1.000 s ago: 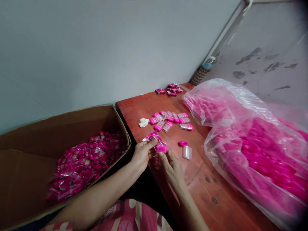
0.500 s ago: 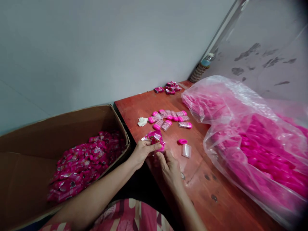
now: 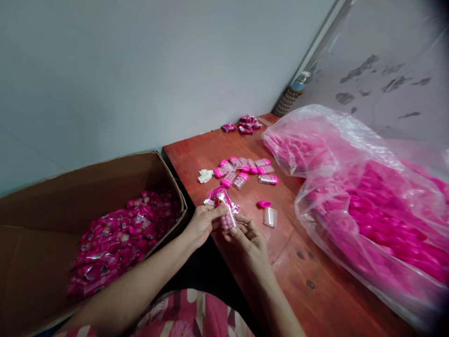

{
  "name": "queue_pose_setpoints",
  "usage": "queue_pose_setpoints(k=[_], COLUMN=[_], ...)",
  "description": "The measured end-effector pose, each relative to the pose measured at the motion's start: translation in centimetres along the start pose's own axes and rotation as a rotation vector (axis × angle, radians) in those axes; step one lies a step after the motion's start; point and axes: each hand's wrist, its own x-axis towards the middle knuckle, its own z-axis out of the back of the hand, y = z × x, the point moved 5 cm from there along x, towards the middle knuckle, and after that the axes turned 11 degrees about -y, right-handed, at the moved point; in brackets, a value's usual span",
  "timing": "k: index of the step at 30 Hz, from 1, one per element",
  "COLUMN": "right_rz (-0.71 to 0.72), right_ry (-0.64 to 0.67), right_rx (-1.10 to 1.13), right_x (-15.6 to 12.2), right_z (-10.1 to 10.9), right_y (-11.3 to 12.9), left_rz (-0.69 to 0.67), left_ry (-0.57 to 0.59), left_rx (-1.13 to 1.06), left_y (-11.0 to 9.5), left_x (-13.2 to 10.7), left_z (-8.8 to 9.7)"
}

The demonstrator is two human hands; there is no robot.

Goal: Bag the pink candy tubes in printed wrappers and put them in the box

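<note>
My left hand (image 3: 201,223) pinches a torn pink sachet (image 3: 219,197) at the near edge of the red wooden table (image 3: 315,267). My right hand (image 3: 247,236) grips a small clear tube (image 3: 228,220) filled with pink candies, held right under the sachet. Both hands touch at the tube. Just right of them lie a loose pink cap (image 3: 264,204) and an empty clear tube (image 3: 270,217). Farther back sits a cluster of filled tubes with pink caps (image 3: 245,171).
An open cardboard box (image 3: 70,196) full of pink sachets (image 3: 122,236) stands left of the table. A large clear plastic bag of pink caps (image 3: 368,210) covers the table's right side. A white crumpled scrap (image 3: 205,176), several sachets (image 3: 243,125) and a bottle (image 3: 291,96) are at the back.
The pink cap that topped the tube a second ago is no longer seen; the tube of candies now shows between my fingers, with the sachet above it. Hands stayed in place.
</note>
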Motion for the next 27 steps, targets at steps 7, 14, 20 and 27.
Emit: queue_pose_setpoints(k=[7, 14, 20, 27], right_rz=[0.085, 0.103, 0.087, 0.085], right_ry=[-0.046, -0.057, -0.092, -0.041], right_rx=[-0.068, -0.181, -0.275, -0.339], right_x=[1.4, 1.5, 2.1, 2.4], right_z=[-0.5, -0.5, 0.7, 1.0], right_y=[0.0, 2.6, 2.8, 1.9], left_rz=[0.059, -0.233, -0.739, -1.119], left_ry=[0.086, -0.115, -0.194, -0.150], left_rx=[-0.003, -0.167, 0.780, 1.523], left_y=[0.5, -4.8, -6.0, -3.4], left_x=[-2.1, -3.4, -0.2, 2.7], left_z=[-0.4, 4.7, 5.2, 2.9])
